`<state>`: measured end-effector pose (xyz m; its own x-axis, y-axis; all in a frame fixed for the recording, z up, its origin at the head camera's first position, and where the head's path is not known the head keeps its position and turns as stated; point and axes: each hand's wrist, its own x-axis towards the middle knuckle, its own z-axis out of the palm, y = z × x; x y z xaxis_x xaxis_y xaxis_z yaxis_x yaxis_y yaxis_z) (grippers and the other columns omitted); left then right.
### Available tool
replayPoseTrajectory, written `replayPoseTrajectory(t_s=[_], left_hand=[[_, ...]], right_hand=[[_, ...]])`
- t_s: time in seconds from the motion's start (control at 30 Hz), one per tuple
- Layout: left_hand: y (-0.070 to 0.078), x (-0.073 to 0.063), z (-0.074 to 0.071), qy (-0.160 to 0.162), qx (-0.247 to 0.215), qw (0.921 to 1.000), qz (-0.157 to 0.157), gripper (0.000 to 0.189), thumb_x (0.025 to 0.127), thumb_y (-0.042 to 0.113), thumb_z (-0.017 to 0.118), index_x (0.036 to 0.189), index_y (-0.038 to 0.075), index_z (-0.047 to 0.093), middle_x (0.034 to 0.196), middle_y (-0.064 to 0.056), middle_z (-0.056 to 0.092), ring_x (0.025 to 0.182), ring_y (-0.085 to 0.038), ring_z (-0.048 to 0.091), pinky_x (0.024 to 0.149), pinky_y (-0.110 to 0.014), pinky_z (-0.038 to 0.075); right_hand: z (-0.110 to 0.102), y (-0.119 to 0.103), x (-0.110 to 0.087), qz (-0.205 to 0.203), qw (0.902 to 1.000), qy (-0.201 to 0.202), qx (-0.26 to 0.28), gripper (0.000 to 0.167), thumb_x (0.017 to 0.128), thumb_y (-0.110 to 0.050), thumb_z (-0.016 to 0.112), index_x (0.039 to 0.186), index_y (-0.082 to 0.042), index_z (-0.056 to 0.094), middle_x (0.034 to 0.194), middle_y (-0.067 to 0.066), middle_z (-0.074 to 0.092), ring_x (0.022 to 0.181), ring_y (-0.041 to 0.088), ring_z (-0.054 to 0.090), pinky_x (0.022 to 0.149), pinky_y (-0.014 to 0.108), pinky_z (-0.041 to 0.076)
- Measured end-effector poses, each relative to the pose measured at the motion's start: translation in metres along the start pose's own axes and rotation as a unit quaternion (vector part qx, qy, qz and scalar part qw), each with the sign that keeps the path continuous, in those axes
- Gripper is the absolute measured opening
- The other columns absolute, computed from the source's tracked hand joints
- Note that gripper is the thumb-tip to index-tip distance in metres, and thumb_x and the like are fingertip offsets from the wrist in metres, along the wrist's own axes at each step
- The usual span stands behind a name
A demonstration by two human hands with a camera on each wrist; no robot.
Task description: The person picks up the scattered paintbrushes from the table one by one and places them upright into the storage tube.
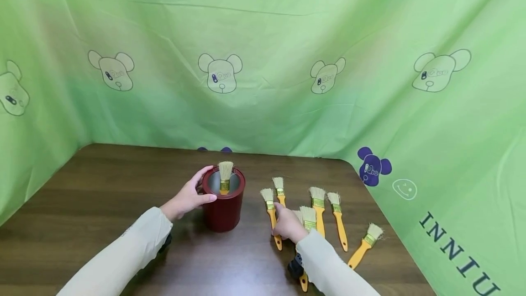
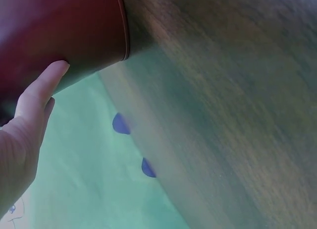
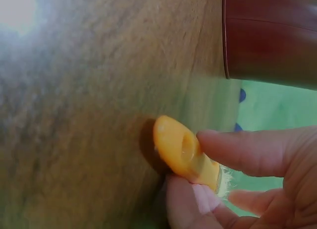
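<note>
A dark red bucket (image 1: 222, 216) stands upright on the table, one paintbrush (image 1: 225, 177) in it with bristles up. My left hand (image 1: 191, 198) holds the bucket's left side, thumb at the near rim and fingers at the far side. The left wrist view shows a finger along the bucket's wall. To the right, my right hand (image 1: 289, 225) pinches the orange handle (image 3: 173, 144) of the leftmost loose paintbrush (image 1: 269, 200) between thumb and fingers. Another paintbrush (image 1: 279, 186) lies just beyond that hand, its handle partly hidden.
More paintbrushes lie right of my right hand: a wide one (image 1: 318, 204), a narrower one (image 1: 337, 216) and one at the far right (image 1: 365, 243). Another brush (image 1: 308, 216) is partly under my right forearm. A green printed cloth (image 1: 263, 118) borders the brown table (image 1: 123, 182).
</note>
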<state>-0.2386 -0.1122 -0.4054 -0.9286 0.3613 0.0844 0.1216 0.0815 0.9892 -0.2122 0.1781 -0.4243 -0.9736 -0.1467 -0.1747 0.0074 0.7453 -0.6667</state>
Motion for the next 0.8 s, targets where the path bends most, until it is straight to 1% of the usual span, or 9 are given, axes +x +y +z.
replayPoseTrajectory(t_s=[0.13,0.27,0.33,0.47,0.53,0.63,0.7,0.8], left_hand=[[-0.0011,-0.0008,0.0001,0.004,-0.002,1.0,-0.006,0.085,0.084,0.012,0.073,0.15,0.009,0.021,0.14,-0.03,0.037,0.12,-0.041,0.045,0.071,-0.046,0.053],[-0.0011,-0.0011,-0.0001,0.01,0.0,0.9999,-0.008,0.085,0.083,0.012,0.073,0.15,0.009,0.021,0.141,-0.029,0.036,0.121,-0.043,0.044,0.073,-0.047,0.053],[-0.0007,-0.0007,0.0004,0.013,0.0,0.9999,-0.009,0.085,0.083,0.011,0.073,0.15,0.009,0.021,0.141,-0.029,0.037,0.121,-0.043,0.044,0.073,-0.047,0.053],[-0.0002,-0.0002,0.0014,0.014,-0.001,0.9999,-0.011,0.085,0.084,0.01,0.073,0.15,0.008,0.021,0.141,-0.03,0.037,0.121,-0.042,0.045,0.074,-0.045,0.053],[0.0001,-0.0003,0.0017,0.012,-0.002,0.9999,-0.01,0.085,0.084,0.009,0.073,0.15,0.008,0.021,0.14,-0.03,0.037,0.12,-0.041,0.045,0.074,-0.045,0.053],[0.0007,-0.0008,0.002,0.008,-0.005,0.9999,-0.007,0.085,0.084,0.009,0.072,0.15,0.007,0.02,0.14,-0.03,0.037,0.12,-0.041,0.045,0.074,-0.045,0.053],[0.0008,-0.0012,0.002,0.009,-0.009,0.9999,-0.005,0.085,0.084,0.008,0.072,0.15,0.007,0.02,0.14,-0.03,0.037,0.12,-0.041,0.045,0.074,-0.045,0.053],[0.0005,-0.0015,0.0027,0.008,-0.013,0.9999,-0.002,0.084,0.084,0.006,0.071,0.15,0.006,0.02,0.14,-0.031,0.036,0.12,-0.041,0.045,0.075,-0.044,0.053]], right_hand=[[0.0023,-0.0001,-0.0003,0.009,0.9998,-0.001,0.017,0.085,0.067,0.019,0.07,0.142,0.008,0.034,0.068,0.009,0.053,0.051,0.018,0.054,0.043,0.033,0.05],[0.0043,0.0011,-0.0003,0.03,0.9981,-0.005,0.054,0.082,0.068,0.018,0.07,0.141,0.007,0.035,0.07,0.01,0.054,0.052,0.018,0.055,0.044,0.032,0.05],[0.0043,0.0021,-0.0005,0.046,0.9959,-0.006,0.078,0.076,0.069,0.017,0.07,0.137,0.007,0.039,0.071,0.01,0.053,0.052,0.017,0.054,0.043,0.029,0.049],[0.0035,0.0039,-0.0009,0.076,0.9903,-0.009,0.116,0.055,0.07,0.015,0.071,0.119,0.007,0.047,0.074,0.01,0.051,0.054,0.016,0.052,0.043,0.025,0.047],[0.0028,0.0041,-0.001,0.085,0.9886,-0.01,0.124,0.049,0.071,0.015,0.07,0.114,0.005,0.048,0.076,0.011,0.051,0.056,0.016,0.051,0.043,0.025,0.046],[0.001,0.0033,-0.0012,0.092,0.9877,-0.014,0.126,0.05,0.074,0.016,0.068,0.119,0.006,0.05,0.082,0.011,0.052,0.061,0.018,0.052,0.044,0.026,0.046],[0.0005,0.0029,-0.0006,0.092,0.9884,-0.019,0.12,0.049,0.075,0.016,0.067,0.121,0.007,0.051,0.085,0.012,0.053,0.065,0.019,0.054,0.046,0.028,0.048],[-0.0001,0.0023,-0.0005,0.087,0.9908,-0.027,0.1,0.045,0.075,0.017,0.067,0.117,0.006,0.055,0.086,0.012,0.055,0.068,0.022,0.057,0.049,0.032,0.051]])
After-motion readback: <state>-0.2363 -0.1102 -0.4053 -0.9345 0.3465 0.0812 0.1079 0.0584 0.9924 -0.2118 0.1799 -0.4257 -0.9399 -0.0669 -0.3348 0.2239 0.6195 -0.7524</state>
